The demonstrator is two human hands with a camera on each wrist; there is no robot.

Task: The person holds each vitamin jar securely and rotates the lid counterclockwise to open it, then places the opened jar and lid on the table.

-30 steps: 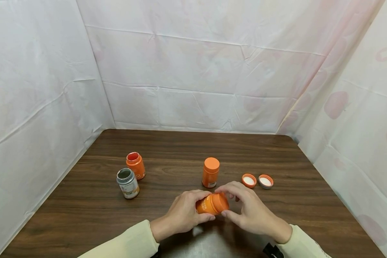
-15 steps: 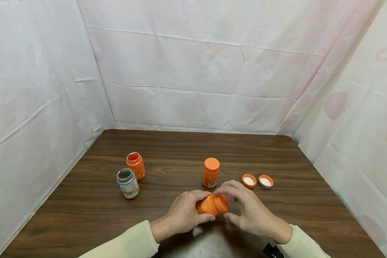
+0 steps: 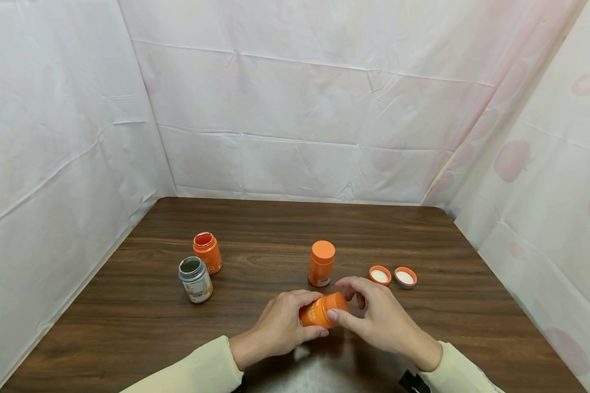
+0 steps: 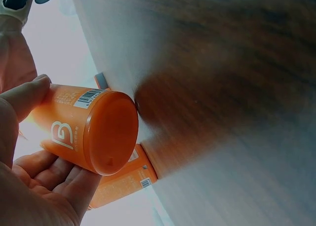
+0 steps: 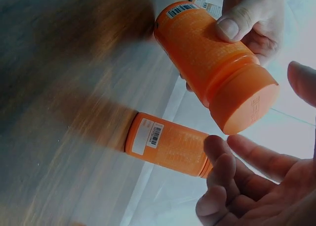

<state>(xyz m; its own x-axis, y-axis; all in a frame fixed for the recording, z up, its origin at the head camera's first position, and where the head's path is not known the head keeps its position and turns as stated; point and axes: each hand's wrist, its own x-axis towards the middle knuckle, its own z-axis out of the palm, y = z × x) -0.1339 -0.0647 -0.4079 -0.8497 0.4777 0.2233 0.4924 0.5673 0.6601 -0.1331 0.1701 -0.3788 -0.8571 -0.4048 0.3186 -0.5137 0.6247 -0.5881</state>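
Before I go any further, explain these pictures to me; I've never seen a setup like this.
There is no machine here: a person works with two bare hands. The wide pictures come from a camera on the head; the two close ones come from cameras on the wrists, each looking at that hand's work.

The left hand grips a capped orange bottle, tilted. The right hand is beside its cap, thumb and fingers apart.

On the brown table stand another capped orange bottle, an open orange jar and an open grey jar. Two lids lie to the right, insides up.
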